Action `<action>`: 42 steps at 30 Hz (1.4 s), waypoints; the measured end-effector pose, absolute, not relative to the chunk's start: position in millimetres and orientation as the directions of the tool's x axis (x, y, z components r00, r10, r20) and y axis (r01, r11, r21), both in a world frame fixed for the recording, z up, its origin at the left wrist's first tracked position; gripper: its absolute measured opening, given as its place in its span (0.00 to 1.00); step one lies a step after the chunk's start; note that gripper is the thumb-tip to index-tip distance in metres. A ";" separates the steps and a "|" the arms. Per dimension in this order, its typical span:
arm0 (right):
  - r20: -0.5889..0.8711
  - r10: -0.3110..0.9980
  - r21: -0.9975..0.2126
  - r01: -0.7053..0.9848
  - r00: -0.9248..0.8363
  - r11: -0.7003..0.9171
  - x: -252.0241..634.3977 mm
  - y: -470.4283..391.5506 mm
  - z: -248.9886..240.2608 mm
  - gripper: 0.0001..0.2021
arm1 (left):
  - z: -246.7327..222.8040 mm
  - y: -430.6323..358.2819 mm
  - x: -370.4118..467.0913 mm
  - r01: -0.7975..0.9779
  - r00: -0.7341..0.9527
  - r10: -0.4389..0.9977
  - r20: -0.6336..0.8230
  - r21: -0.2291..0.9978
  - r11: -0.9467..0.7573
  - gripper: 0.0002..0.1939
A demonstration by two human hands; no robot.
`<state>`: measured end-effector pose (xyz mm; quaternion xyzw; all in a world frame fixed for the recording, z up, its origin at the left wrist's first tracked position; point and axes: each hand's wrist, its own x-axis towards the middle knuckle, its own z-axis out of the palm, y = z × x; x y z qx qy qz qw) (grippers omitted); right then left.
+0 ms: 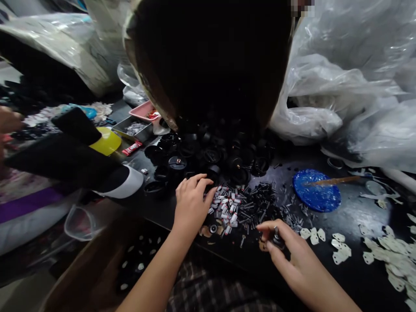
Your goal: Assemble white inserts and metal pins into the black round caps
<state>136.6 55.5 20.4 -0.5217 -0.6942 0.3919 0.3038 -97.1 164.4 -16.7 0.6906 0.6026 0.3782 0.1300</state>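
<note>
My left hand (191, 203) reaches over the near edge of a heap of black round plastic parts (211, 154). Its fingers are apart and curved, and I see nothing held in them. Right beside its thumb lies a pile of small white cylinders with red ends (226, 208). My right hand (292, 251) is closed on a small dark part with a metal tip (276, 236), pinched between thumb and fingers. Beyond that hand, dark screws (261, 201) are strewn over the black table (227, 247). A single screw (242, 241) lies between the hands.
A blue round lid (315, 193) with a brown stick (338, 180) lies at right. Pale flat plates (390, 255) are scattered nearer me. A large dark-mouthed sack (208, 65) stands behind the black parts. At left are a metal tray (134, 129) and another person's hand (9, 120).
</note>
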 end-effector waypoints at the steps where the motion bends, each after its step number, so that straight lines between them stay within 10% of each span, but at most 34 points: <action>1: -0.004 0.963 -0.863 0.488 -0.269 0.133 136.5 55.3 19.5 0.13 | -20.0 163.4 -97.9 0.735 0.001 0.928 0.373 0.629 -0.254 0.07; 15: -0.196 0.966 -0.923 0.364 -0.168 -0.124 117.8 81.6 29.5 0.13 | -15.6 83.1 -69.3 0.520 0.149 0.854 0.499 0.695 -0.497 0.16; 19: -0.174 0.976 -0.887 0.452 -0.135 -0.095 117.7 79.7 26.3 0.05 | -20.5 51.0 -50.5 0.150 0.044 0.997 0.065 0.986 -0.071 0.21; 23: -0.178 0.949 -0.829 0.559 -0.259 -0.003 113.1 81.3 29.4 0.03 | -23.4 51.1 -61.9 -0.130 0.135 0.931 -0.340 0.925 0.357 0.15; 28: 0.021 0.953 -0.527 0.806 -0.304 0.269 92.6 102.2 25.1 0.07 | -24.5 87.0 -102.6 -0.356 -0.372 0.903 -0.215 0.931 0.075 0.10; 32: -0.001 0.934 -0.226 0.910 -0.357 0.348 73.4 120.9 18.3 0.07 | -26.2 117.1 -103.8 -0.431 -0.315 0.919 -0.238 0.898 0.086 0.10; 42: -0.026 0.950 -0.269 0.918 -0.311 0.293 103.0 124.0 14.4 0.06 | -14.0 91.4 -70.9 -0.475 -0.246 0.938 -0.243 0.874 0.101 0.12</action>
